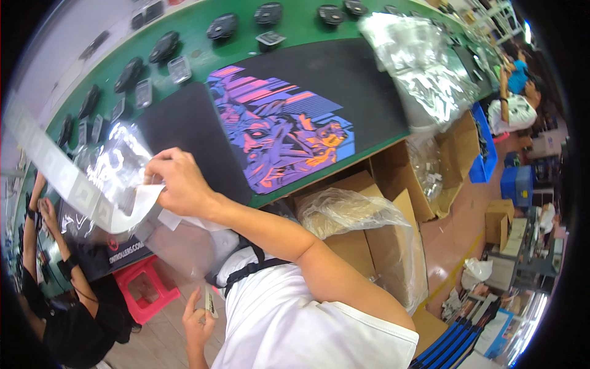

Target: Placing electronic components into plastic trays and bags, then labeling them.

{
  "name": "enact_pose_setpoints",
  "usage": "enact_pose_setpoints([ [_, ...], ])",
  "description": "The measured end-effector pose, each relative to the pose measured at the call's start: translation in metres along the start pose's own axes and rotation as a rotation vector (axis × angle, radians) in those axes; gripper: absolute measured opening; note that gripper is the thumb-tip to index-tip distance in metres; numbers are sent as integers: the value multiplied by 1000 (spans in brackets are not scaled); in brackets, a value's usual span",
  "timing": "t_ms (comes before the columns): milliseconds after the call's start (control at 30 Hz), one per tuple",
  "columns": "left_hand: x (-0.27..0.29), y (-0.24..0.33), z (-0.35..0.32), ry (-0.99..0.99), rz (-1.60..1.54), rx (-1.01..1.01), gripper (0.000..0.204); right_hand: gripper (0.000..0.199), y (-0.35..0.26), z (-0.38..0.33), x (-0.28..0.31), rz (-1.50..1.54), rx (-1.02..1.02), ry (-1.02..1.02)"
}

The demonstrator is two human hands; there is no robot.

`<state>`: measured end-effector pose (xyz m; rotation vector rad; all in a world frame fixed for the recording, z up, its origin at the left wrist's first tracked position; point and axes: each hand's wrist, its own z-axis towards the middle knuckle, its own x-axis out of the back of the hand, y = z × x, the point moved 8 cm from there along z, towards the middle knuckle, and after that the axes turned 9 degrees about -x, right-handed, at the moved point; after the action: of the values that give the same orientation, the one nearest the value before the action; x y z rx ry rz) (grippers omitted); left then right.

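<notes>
- Where the bare right forearm crosses the picture from the white T-shirt toward the left, the right hand (178, 184) is closed in a pinch on the end of a long white backing strip (67, 178) that carries a row of pale square stickers.
- That strip runs from the fingers up and away to the left edge, curving over a crinkled clear plastic bag (120, 163) that lies just under the hand.
- Lower down, near the waist, the left hand (198, 323) grips a small flat card-like piece (210, 301) between thumb and fingers; what the piece is cannot be told.
- Just beyond the right hand lies a black rectangular mat with a purple, pink and orange printed picture (276, 126), spread on the green workbench (203, 52).
- Along the far side of the bench stands a row of black computer mice (221, 26), with small grey rectangular pieces (179, 69) beside them.
- A heap of silvery foil bags (424, 67) rests on the right end of the mat.
- Under the bench edge stand open brown cardboard boxes (369, 240); the nearest one is lined with a clear plastic bag (350, 209), and its contents do not show.
- A second box (424, 184) further right holds a clear bag of small pale items.
- At the left, another person in black (67, 326) sits by a pink plastic stool (144, 289).
</notes>
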<state>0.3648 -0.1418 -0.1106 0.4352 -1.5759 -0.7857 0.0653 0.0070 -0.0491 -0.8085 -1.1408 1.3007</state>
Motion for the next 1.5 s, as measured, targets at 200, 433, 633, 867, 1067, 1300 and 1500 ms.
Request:
enact_pose_setpoints([
  [200, 41, 35, 28, 191, -693, 54, 43, 13, 6, 8, 20, -91, -16, -21],
  [433, 25, 58, 92, 402, -979, -65, 40, 26, 7, 8, 7, -18, -134, -163],
  [633, 46, 75, 123, 320, -994, -217, 37, 26, 10, 5, 4, -84, -123, -160],
  [867, 90, 120, 154, 195, -1130, -437, 40, 23, 13, 4, 2, -10, -202, -177],
  [1067, 114, 192, 169, 172, -1413, -929, 31, 19, 15, 6, 9, -19, -184, -174],
  [1300, 116, 180, 183, 414, -1415, -797, 34, 17, 9, 9, 3, -57, -190, -192],
  [1500, 114, 176, 176, 589, -1339, -1027, 37, 20, 9, 6, 2, -111, -156, -219],
])
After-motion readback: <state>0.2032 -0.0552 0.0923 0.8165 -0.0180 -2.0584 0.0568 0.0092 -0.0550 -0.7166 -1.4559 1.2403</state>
